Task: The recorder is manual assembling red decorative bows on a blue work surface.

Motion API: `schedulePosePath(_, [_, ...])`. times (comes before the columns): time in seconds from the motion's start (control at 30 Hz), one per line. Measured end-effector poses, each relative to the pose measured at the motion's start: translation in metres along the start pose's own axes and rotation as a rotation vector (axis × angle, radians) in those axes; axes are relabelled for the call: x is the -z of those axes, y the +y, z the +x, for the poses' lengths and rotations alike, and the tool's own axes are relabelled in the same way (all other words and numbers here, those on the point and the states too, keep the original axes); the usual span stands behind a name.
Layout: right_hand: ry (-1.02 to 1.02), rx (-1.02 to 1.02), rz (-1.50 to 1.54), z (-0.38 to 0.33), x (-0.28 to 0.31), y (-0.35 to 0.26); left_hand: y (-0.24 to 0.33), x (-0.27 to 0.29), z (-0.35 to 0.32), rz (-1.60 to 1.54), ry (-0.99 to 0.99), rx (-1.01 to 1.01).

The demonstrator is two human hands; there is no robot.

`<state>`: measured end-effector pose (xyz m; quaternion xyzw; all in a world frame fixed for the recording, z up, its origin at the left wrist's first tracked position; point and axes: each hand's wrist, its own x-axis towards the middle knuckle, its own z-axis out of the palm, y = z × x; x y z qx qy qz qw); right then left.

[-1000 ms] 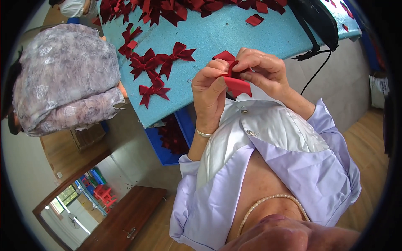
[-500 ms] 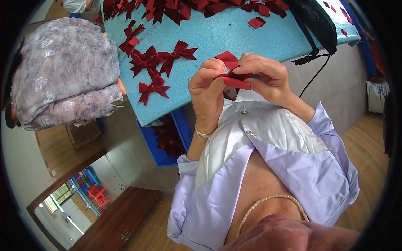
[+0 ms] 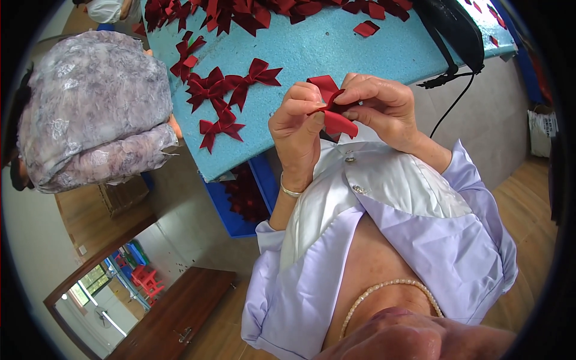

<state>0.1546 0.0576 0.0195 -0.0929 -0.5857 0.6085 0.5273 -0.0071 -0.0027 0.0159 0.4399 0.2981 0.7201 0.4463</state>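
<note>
A dark red ribbon piece (image 3: 333, 114) sits pinched between both hands, held in the air just above the near edge of the counter (image 3: 336, 48). The left hand (image 3: 298, 123) grips it from the left with thumb and forefinger pressed together on the fabric; the right hand (image 3: 384, 108) closes on it from the right and above, its fingertips meeting the left hand's at the ribbon's middle. One folded loop sticks up behind the fingers and a flat tail hangs down below them. The ribbon looks like smooth satin with a slight sheen, folded into a bow shape.

The counter is covered with a turquoise foam sheet, matt and faintly pitted. On it, just left of the left hand, lie several finished red bows (image 3: 231, 90) with pinched centres and notched tails, and a heap of more red ribbon pieces (image 3: 240, 12) lies along the far edge. A black strap (image 3: 450, 36) with a thin cord crosses the counter's right corner, close behind the right hand. A thin metal bangle (image 3: 290, 192) circles the left wrist. At the left, another person in a mottled grey garment (image 3: 90, 114) leans against the counter's side.
</note>
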Motion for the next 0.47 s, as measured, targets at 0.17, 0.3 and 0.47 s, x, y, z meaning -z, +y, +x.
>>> schedulePosePath(0.17, [-0.069,0.156,-0.170,0.0049,0.0046,0.0005,-0.0016,0.0004,-0.0001,-0.048,0.012,0.023])
schedulePosePath(0.3, [-0.095,0.191,-0.166,0.0019,0.0048,0.0025,-0.0031,0.0034,0.0004,-0.120,0.001,0.040])
schedulePosePath(0.47, [-0.199,0.202,-0.197,-0.0007,0.0097,0.0040,-0.0054,0.0077,0.0000,-0.120,-0.010,0.033])
